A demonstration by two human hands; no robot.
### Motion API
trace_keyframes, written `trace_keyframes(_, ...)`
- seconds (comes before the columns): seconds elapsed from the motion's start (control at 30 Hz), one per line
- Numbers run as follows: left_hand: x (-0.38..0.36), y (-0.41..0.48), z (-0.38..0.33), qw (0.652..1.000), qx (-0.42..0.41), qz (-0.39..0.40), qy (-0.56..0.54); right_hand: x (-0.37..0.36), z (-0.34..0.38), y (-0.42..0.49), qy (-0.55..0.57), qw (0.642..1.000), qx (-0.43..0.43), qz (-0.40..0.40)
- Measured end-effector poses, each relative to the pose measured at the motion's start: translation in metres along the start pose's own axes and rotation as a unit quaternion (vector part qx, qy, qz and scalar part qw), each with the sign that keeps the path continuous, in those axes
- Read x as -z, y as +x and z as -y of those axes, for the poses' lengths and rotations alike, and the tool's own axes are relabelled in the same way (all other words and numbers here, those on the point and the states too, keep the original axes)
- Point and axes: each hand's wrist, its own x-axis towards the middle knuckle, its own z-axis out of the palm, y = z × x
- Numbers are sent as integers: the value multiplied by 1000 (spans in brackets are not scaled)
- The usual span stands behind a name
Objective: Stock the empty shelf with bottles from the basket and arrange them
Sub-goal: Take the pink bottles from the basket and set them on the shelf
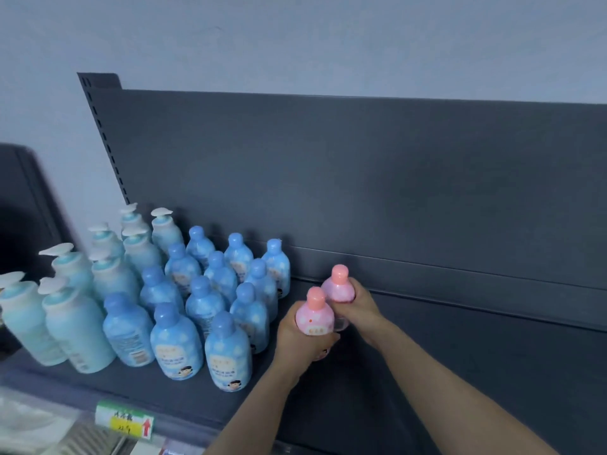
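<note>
Shelf (492, 349) dark grey; wall (295, 44) pale

pale grey-blue wall (295, 41) behind, dark blurred panel (19, 205) at far left, green, white and yellow price label (124, 420) with red arrow, blurred pale wrapped goods (29, 428) in bottom left corner

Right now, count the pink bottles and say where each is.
2. The nearer pink bottle is held in the left hand, the farther pink bottle in the right hand, both at the shelf just right of the blue bottles. None looks hidden.
</note>
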Motion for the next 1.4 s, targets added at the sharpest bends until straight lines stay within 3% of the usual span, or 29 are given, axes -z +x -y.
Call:
trace_keyframes(0.17,-4,-4,11,999,-15,-30,-17,9,-6,-3,-29,999,18,42)
trace_keyframes(0.33,-32,-8,26,974,-17,-224,-35,24,-20,-2,-63,995,32,71)
trace_keyframes(0.47,-54,5,23,954,10,-291,-77,17,-17,8,-77,994,35,76)
trace_keyframes(0.77,-40,36,20,957,18,-285,-46,-6,-2,42,-121,985,37,114)
trace_keyframes(1.17,-38,52,18,960,-1,-277,-35,-13,6,56,-172,981,22,92)
trace_keyframes(1.3,-42,44,20,954,-84,-287,-15,0,9,47,-207,974,22,90)
trace_keyframes(1.4,-46,34,6,914,-224,-326,94,12,23,35,-227,971,47,56)
